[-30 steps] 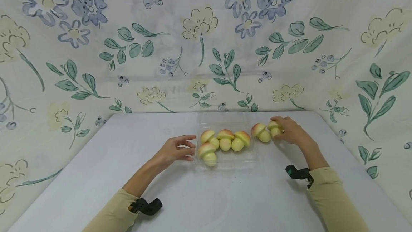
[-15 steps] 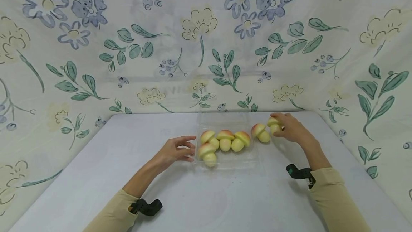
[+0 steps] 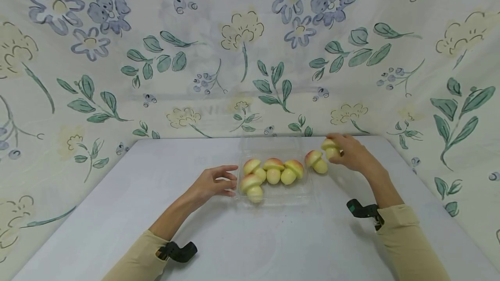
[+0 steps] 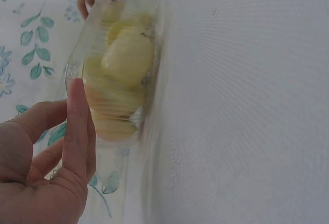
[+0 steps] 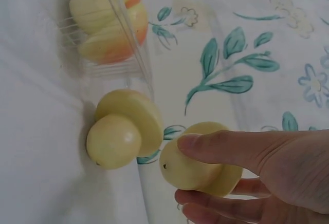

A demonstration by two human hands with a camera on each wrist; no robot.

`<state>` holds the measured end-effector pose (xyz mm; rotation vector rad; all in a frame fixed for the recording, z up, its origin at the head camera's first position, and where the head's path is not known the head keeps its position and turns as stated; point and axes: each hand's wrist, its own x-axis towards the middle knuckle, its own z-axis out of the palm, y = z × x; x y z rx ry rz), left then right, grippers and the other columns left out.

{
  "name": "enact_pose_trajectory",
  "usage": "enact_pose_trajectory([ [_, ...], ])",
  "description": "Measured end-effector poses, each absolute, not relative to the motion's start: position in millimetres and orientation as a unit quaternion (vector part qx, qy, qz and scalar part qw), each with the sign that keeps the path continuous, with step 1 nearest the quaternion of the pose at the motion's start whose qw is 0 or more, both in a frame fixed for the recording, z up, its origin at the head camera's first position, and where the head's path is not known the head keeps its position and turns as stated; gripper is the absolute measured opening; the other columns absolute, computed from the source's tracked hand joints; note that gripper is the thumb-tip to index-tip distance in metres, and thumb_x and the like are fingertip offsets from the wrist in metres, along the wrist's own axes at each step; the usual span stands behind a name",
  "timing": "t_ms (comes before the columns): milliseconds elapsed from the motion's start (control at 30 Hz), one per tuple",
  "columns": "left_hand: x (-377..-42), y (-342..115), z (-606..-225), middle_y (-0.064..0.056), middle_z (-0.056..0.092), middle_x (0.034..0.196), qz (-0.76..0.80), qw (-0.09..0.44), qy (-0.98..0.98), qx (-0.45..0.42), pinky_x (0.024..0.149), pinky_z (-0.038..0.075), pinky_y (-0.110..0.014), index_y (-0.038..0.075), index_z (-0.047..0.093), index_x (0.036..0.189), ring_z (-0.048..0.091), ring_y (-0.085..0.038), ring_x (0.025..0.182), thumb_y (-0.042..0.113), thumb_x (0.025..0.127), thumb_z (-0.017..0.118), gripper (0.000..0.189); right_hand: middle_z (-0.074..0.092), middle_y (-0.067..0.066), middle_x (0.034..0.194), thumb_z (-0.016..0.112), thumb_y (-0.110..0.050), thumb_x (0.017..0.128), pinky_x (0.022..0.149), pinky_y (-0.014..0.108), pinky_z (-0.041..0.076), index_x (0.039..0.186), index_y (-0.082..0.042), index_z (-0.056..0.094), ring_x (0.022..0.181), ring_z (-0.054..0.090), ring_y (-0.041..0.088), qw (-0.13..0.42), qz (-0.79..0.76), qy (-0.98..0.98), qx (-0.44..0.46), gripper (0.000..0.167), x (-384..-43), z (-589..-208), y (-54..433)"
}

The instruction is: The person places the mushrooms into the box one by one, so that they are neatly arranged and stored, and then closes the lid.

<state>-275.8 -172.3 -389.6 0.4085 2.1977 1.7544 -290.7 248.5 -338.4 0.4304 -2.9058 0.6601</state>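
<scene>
My right hand (image 3: 353, 153) pinches a yellow mushroom-shaped piece (image 5: 193, 160) with a faint red blush on its cap, thumb on one side and fingers on the other. In the right wrist view it hangs clear of the table. A second mushroom-shaped piece (image 3: 317, 161) lies on the table just right of a clear plastic box (image 3: 289, 194). Several like pieces (image 3: 273, 170) lie inside that box, whose clear lid (image 3: 269, 143) stands open at the back. My left hand (image 3: 211, 182) has its fingers extended, fingertips right at the box's left wall.
The white table (image 3: 250, 242) meets a flower-printed cloth (image 3: 242, 77) at its back edge. Dark wrist cameras (image 3: 177, 251) sit on both forearms. Inside the box, bare floor shows at the front right.
My right hand has lifted the mushroom-shaped piece off the table and carried it slightly up and left. The left hand and the box have stayed where they were.
</scene>
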Motion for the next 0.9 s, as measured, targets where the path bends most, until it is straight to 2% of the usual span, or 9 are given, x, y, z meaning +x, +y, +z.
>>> enact_pose_trajectory([
  [433,-276.3,-173.0,-390.2,-0.016,0.057,0.116,0.611,0.151,0.764,0.141,0.080,0.064,-0.035,0.001,0.043,0.146,0.066,-0.017,0.092,0.009,0.091,0.069,0.061,0.048,0.028,0.131,0.072,-0.012,0.089,0.083,0.046,0.058,0.144,-0.009,0.043,0.101,0.061,0.034,0.065,0.235,-0.954,0.176,0.062,-281.5,-326.3,233.7],
  [900,-276.3,-172.4,-390.2,-0.016,0.057,0.114,0.610,0.150,0.765,0.142,0.080,0.064,-0.035,0.001,0.043,0.146,0.067,-0.017,0.093,0.008,0.091,0.068,0.061,0.054,0.022,0.127,0.073,-0.007,0.087,0.083,0.038,0.061,0.143,-0.005,0.044,0.106,0.060,0.033,0.049,0.267,-0.938,0.215,0.063,-279.6,-322.8,217.7],
])
